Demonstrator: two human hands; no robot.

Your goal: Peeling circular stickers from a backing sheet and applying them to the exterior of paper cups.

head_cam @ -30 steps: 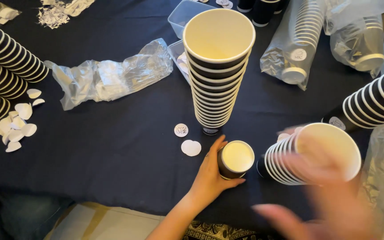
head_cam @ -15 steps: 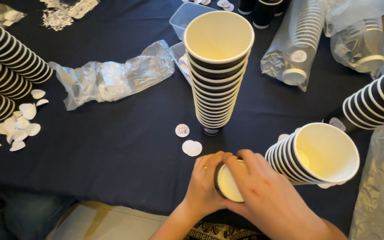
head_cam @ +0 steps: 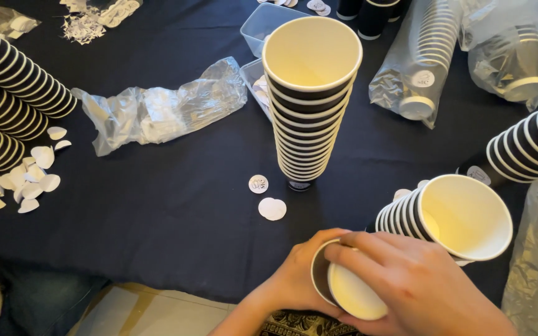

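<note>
Both hands closed around one black paper cup [head_cam: 347, 289] at the near edge of the dark-clothed surface [head_cam: 175, 211]: left hand [head_cam: 297, 280] cupped round its side, right hand [head_cam: 418, 286] laid over its white mouth. Tipped toward the camera now, held a little lower than half a second earlier. Just right, a tilted stack of cups [head_cam: 449, 214]; behind, a tall upright stack [head_cam: 309, 93], unmoved. Two round white stickers [head_cam: 266, 196] lying between.
</note>
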